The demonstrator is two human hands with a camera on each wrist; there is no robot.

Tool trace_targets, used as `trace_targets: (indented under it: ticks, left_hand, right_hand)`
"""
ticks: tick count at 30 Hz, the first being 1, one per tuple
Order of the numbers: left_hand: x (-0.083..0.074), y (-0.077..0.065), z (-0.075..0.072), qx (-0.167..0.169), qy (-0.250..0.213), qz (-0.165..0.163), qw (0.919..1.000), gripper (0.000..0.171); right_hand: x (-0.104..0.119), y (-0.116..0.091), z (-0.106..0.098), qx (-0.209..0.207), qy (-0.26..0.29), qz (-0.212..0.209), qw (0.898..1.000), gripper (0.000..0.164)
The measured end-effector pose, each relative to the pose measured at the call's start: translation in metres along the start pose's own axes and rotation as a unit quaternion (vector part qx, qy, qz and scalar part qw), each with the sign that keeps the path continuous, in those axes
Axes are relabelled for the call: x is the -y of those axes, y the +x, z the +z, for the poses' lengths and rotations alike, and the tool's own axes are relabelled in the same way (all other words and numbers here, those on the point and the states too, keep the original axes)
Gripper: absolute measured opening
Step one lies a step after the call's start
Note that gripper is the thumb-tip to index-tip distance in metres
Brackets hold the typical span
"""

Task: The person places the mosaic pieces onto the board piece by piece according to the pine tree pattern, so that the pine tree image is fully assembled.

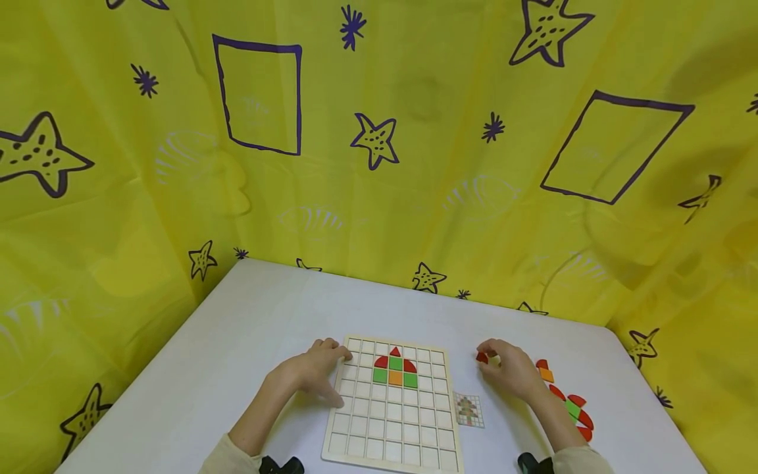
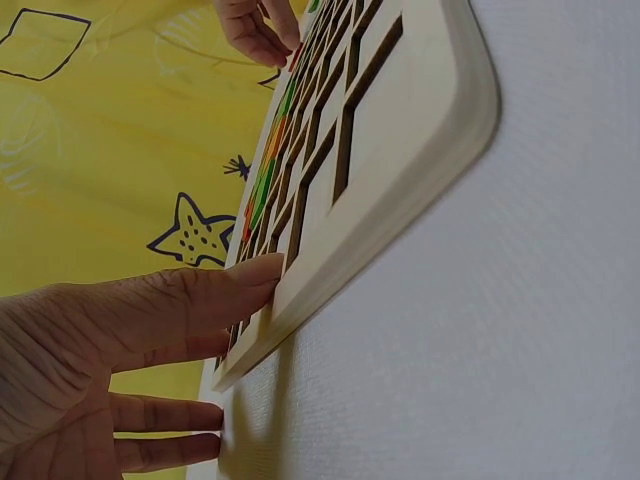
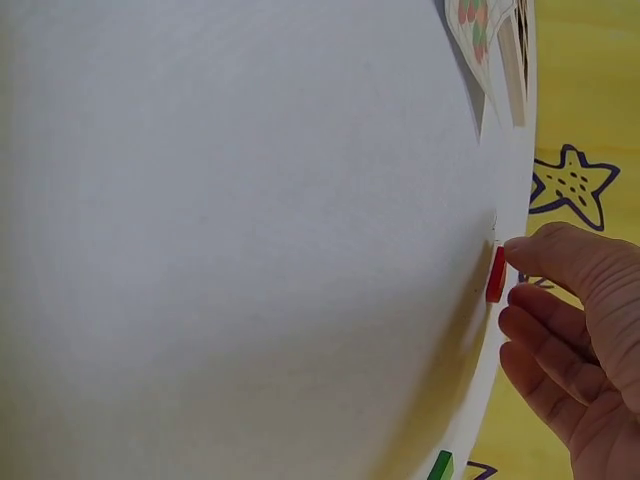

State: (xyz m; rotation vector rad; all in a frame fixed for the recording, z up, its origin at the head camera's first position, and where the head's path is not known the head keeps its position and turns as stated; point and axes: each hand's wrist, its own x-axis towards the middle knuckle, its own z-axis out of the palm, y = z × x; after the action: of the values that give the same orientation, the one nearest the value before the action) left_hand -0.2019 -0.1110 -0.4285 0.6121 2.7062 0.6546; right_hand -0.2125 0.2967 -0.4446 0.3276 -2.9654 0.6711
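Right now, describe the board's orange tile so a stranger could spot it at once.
On the white table, find the gridded board. Toward its far end sits a coloured tile cluster. The orange tile is between two green tiles, the cluster's only orange piece.

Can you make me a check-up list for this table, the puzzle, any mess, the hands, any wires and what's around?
Surface: white table.
Job's things: grid board holding coloured pieces in red, green and orange; picture card by its right edge.
Clutter: nothing seen except loose pieces at the right.
Hands: left hand touches the board's left edge; right hand pinches a red piece.
Cables: nothing seen.
Surroundings: yellow curtain printed with stars.
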Motion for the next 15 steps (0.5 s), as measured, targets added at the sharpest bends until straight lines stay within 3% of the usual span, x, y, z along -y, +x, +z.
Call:
trace_targets:
  ticks: [15]
  left_hand:
    - [0.001,0.000,0.000,-0.001,-0.004,0.002,1.0000,0.074]
  right_hand:
    - [-0.003,0.014,0.003,0.025,-0.008,-0.002,1.000,0.021]
